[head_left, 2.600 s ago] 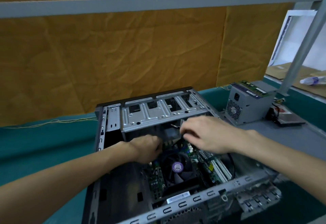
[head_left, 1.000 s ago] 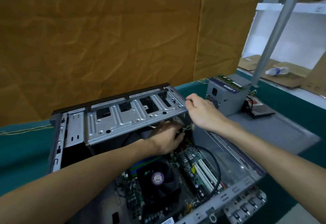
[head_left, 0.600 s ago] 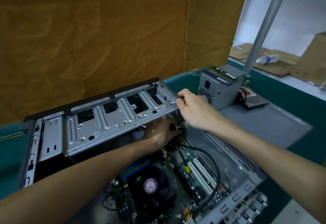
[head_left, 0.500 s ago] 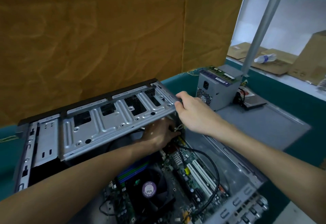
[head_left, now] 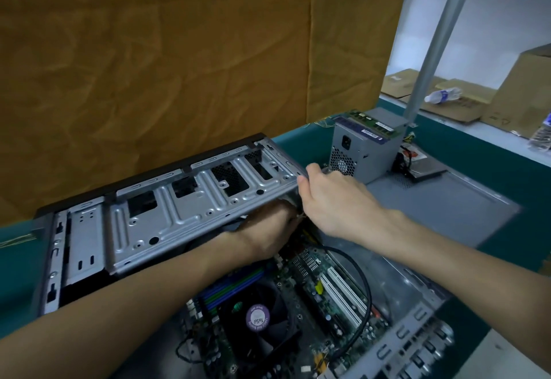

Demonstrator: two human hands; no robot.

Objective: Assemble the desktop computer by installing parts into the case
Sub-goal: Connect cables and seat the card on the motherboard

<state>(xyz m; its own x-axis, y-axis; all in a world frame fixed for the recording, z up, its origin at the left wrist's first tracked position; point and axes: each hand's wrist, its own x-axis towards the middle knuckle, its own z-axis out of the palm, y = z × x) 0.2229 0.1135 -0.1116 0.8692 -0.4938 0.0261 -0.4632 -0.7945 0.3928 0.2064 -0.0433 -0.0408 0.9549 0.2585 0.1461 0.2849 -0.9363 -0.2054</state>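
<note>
Brown sheeting backs a green surface, where the open case lies on its side in front of you. From the single head view, your right hand pinches the near corner of the hinged drive cage, fingers curled over its edge, holding it tilted up. Your left hand reaches under the cage; its fingers are hidden, so you cannot tell whether they are closed on a connector or apart. Below, the motherboard with its fan sits in the case, and a black cable loops over the white slots. A power supply, not yet installed, stands on the grey side panel beyond your right hand, with a memory stick on top.

The risk, as I judge it: if your right hand slips, the cage drops onto your left wrist or traps the wires beneath it. Its sheet-metal edge could also cut you. Lowering it before the cable is clear could crush the cable against the board.
</note>
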